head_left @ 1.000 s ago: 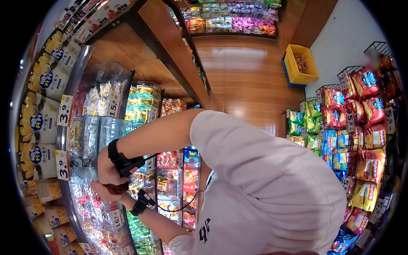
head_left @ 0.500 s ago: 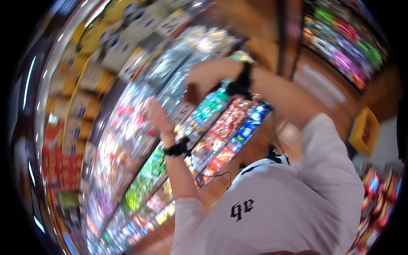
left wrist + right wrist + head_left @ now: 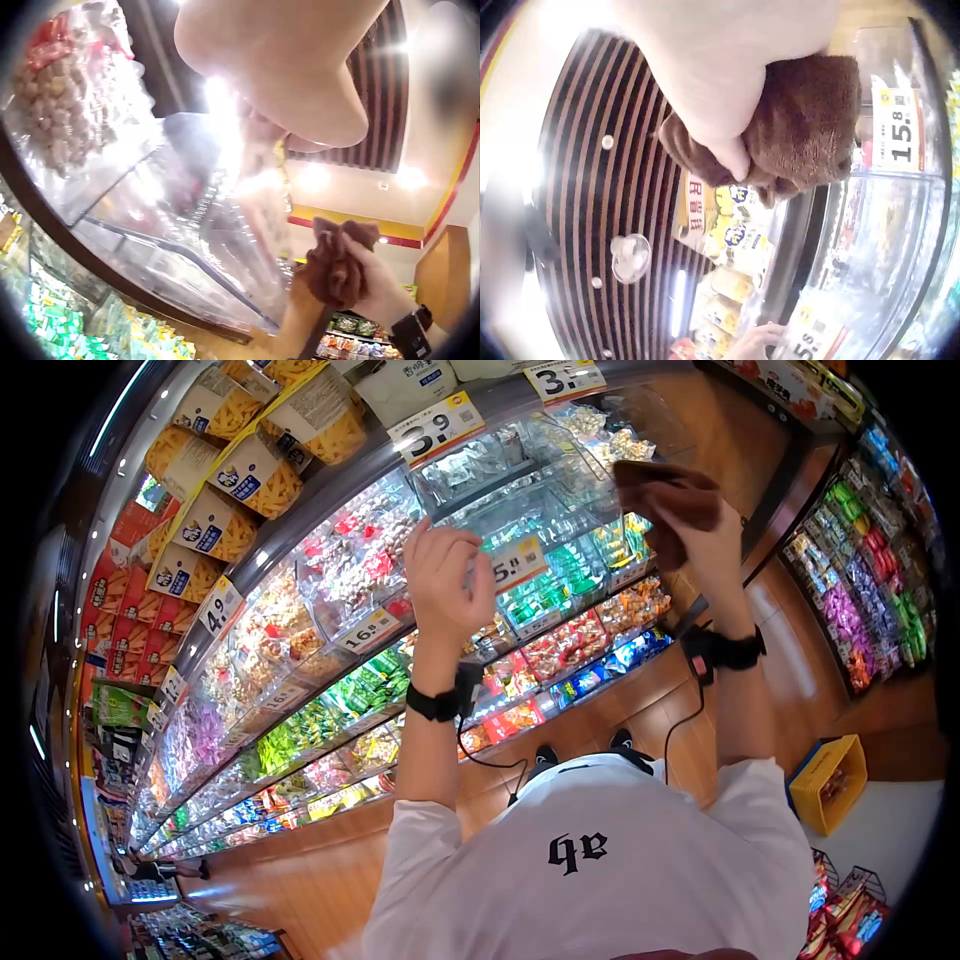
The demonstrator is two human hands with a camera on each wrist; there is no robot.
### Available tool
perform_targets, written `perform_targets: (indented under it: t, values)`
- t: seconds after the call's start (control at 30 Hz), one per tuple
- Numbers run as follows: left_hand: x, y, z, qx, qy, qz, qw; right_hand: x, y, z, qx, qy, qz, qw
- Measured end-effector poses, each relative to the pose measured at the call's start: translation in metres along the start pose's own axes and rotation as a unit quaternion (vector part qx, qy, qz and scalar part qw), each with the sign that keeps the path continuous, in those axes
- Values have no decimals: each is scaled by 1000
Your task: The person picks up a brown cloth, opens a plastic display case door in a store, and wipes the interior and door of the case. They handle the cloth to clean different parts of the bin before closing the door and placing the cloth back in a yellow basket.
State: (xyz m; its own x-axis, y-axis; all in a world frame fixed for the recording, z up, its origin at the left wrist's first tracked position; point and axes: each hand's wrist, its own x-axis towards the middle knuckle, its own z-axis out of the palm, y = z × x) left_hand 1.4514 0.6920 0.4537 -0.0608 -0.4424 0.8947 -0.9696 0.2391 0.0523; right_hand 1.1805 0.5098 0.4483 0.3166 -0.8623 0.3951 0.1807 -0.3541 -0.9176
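Observation:
My right hand [image 3: 718,555] grips a crumpled brown cloth [image 3: 668,500], which has a towel-like nap in the right wrist view [image 3: 806,120]. It holds the cloth over the far right end of the clear candy bins, beside the bin of pale wrapped sweets [image 3: 605,435]. My left hand [image 3: 447,582] is over the bins further left, fingers loosely bent and nothing visible in them. Close by it are a 15.8 price tag [image 3: 518,563] and a clear bin [image 3: 540,505]. The left wrist view shows the cloth [image 3: 337,270] bunched in the right hand.
Tiered bins of wrapped candy [image 3: 340,695] run along the front. Snack tubs [image 3: 250,475] line the shelf above, with price tags [image 3: 437,428] on its edge. A yellow crate [image 3: 830,785] is on the wooden floor at right. Another candy rack [image 3: 855,580] stands beyond.
The hands were close together at the cloth; now they are apart. The right hand has carried the cloth to the right. The head view has turned, showing more of the bins to the left.

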Motion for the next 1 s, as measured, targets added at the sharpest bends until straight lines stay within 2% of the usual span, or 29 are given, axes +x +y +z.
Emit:
perform_targets:
  t: [0.03, 0.07, 0.1, 0.13, 0.23, 0.27, 0.37, 0.4, 0.5, 0.57, 0.63, 0.77, 0.8, 0.87, 0.97, 1.0]
  values:
    - [7, 11, -4, 7, -10, -23, 1000, -3, 7, -9, 40, 32, 31, 998]
    - [13, 23, -7, 13, -21, -47, 999, -8, 13, -14, 142, 80, 60, 985]
    - [15, 29, -6, 18, -33, -71, 997, -13, 17, -17, 241, 129, 90, 958]
    - [12, 28, 1, 16, -61, -96, 993, -14, 28, -19, 279, 149, 100, 943]
    - [14, 29, 21, 146, -136, -146, 969, -9, 54, -9, 211, 142, 114, 960]
    - [14, 26, 28, 128, -170, -147, 966, -11, 59, -4, 176, 172, 113, 963]
    - [34, 41, 41, 158, -173, -85, 968, -15, 46, 16, 169, 193, 40, 966]
    - [43, 43, 47, 181, -142, -47, 972, -15, 50, 10, 171, 177, 67, 967]
    - [56, 44, 82, 80, -174, -150, 970, -15, 60, -3, 272, 148, 119, 943]
    - [59, 44, 93, 118, -195, -171, 959, -13, 80, -22, 393, 47, 210, 894]
    - [64, 43, 96, 135, -251, -201, 937, -11, 74, -23, 352, 73, 201, 911]
    - [58, 66, 94, 164, -274, -267, 909, -7, 65, -32, 330, 18, 234, 914]
    - [56, 75, 92, 173, -271, -278, 905, -7, 71, -37, 329, -26, 276, 903]
    - [52, 93, 89, 190, -266, -284, 901, -11, 87, -31, 321, -100, 252, 908]
    - [50, 126, 82, 211, -266, -276, 899, -22, 72, -13, 303, -199, 238, 901]
    - [43, 132, 82, 221, -268, -255, 902, -23, 55, -12, 351, -255, 240, 869]
